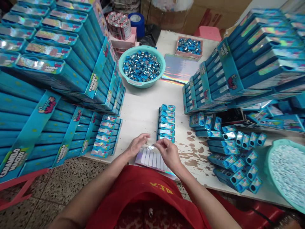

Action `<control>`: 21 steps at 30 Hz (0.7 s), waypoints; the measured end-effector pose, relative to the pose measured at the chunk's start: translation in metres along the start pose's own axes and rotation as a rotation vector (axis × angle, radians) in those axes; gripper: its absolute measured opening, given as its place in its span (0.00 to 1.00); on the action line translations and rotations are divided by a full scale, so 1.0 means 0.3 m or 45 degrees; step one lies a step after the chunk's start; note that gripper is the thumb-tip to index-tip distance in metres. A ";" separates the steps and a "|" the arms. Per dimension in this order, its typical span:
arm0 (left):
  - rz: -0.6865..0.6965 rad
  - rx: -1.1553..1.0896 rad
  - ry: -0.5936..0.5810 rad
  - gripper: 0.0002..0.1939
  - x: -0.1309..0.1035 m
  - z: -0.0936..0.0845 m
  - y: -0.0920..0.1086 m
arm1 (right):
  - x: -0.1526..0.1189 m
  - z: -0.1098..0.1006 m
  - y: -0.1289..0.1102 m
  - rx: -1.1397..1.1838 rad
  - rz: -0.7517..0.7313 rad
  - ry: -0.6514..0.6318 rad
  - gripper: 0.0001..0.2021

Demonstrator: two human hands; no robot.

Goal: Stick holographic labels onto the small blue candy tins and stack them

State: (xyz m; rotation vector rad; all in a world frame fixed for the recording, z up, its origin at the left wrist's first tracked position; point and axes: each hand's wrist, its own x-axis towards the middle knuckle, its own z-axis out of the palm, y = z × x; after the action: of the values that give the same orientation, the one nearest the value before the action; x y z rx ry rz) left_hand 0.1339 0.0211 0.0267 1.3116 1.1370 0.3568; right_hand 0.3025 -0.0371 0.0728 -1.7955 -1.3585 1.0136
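Observation:
My right hand (169,153) pinches one end of a small shiny sticker (150,147) between thumb and fingertips. Just left of it, my left hand (138,145) is open, its fingers stretched toward the sticker and apparently holding nothing. Beneath both hands, at the table's front edge, lies a holographic sticker sheet (152,159) with pale strips side by side. Directly beyond my right hand stands a row of several small blue candy boxes (167,119), their round-holed ends facing up. The nearest box of that row is partly hidden by my fingers.
Tall stacks of blue boxes (92,84) rise on the left, with more stacks (224,73) on the right. A turquoise basin (143,84) holds small metal caps. Loose boxes (228,152) and a tub (270,162) of pale blue candies sit at right.

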 end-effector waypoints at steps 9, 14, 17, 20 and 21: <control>0.014 0.024 -0.179 0.11 0.187 0.038 0.171 | 0.167 -0.045 0.086 0.059 0.156 0.446 0.08; 0.118 0.049 -0.098 0.12 0.342 0.020 0.224 | 0.311 -0.065 0.134 0.018 0.195 0.658 0.07; 0.187 0.209 -0.052 0.10 0.398 0.014 0.231 | 0.359 -0.064 0.156 0.009 0.225 0.687 0.07; 0.230 0.362 -0.019 0.08 0.434 0.032 0.205 | 0.376 -0.049 0.179 0.054 0.242 0.726 0.06; 0.216 0.363 -0.009 0.08 0.443 0.045 0.192 | 0.378 -0.043 0.187 0.078 0.259 0.747 0.06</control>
State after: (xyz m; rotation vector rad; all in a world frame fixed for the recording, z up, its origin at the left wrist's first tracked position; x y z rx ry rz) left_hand 0.2270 0.1322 0.0156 1.6651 1.1015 0.3212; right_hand 0.3576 0.0583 0.0097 -2.0001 -0.7895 0.5432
